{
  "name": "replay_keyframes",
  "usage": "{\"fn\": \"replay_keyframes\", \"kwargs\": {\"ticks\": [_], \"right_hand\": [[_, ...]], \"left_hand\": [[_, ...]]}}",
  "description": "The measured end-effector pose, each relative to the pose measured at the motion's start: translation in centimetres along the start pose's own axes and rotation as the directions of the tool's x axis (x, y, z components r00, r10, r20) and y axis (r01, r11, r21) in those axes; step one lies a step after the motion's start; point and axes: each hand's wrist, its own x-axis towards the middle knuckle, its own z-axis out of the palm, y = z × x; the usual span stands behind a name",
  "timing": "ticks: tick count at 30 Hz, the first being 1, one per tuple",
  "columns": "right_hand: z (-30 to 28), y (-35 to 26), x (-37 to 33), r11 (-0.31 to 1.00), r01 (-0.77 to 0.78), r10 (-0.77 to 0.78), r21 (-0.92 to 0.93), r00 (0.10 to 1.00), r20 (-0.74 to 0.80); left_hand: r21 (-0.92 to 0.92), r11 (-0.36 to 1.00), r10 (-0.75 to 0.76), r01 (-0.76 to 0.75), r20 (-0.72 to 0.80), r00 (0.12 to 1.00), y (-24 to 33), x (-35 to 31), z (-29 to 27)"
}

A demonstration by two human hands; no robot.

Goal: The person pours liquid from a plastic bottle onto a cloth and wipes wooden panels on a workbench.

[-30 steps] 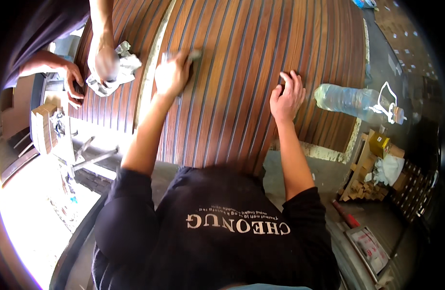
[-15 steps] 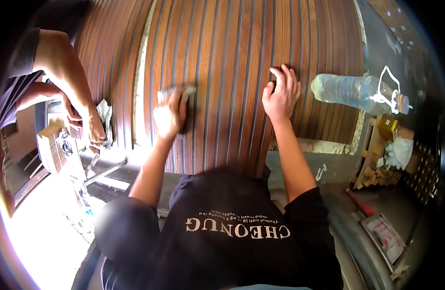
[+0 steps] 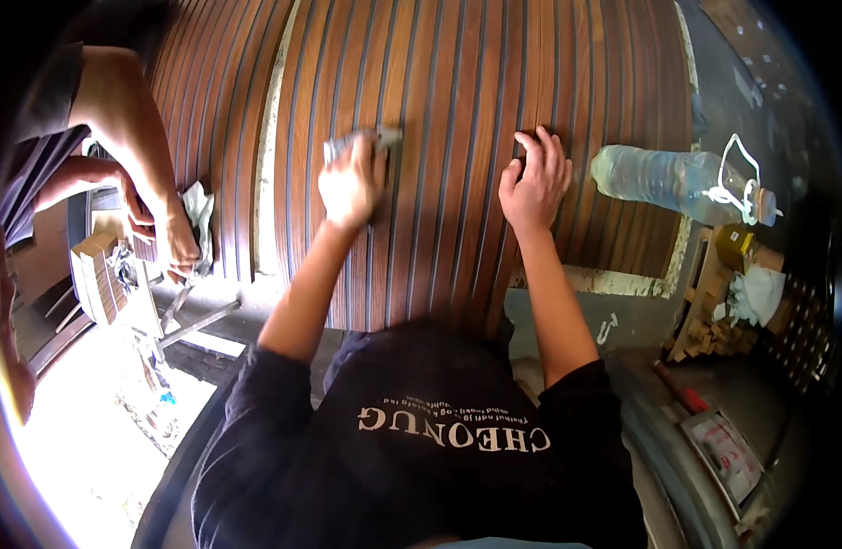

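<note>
Left hand (image 3: 352, 188), gripping a grey cloth (image 3: 389, 136), moved rightward; right hand (image 3: 537, 188) rests loosely spread.

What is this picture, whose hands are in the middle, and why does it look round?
No robot here, only a person working bare-handed. A very wide camera on that person's head looks down, so straight edges bend. The left hand holds a small grey piece against striped wooden boards; it is too blurry to tell what it is. The right hand rests there, open. A clear bottle is farther right. At the left, a co-worker's hand is at a crumpled cloth.
</note>
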Motion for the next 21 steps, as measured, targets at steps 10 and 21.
{"fn": "replay_keyframes", "kwargs": {"ticks": [10, 21], "right_hand": [[-0.8, -0.1, -0.7, 1.0, 0.003, -0.003, -0.01, 0.999, 0.033], [-0.2, -0.5, 0.0, 0.999, 0.01, -0.009, -0.036, 0.999, 0.037]], "left_hand": [[0.119, 0.992, 0.041, -0.036, -0.041, 0.998, -2.3, 17.3, 5.4], [-0.099, 0.995, 0.036, -0.031, 0.052, 0.998, -1.2, 7.4, 1.9]]}}
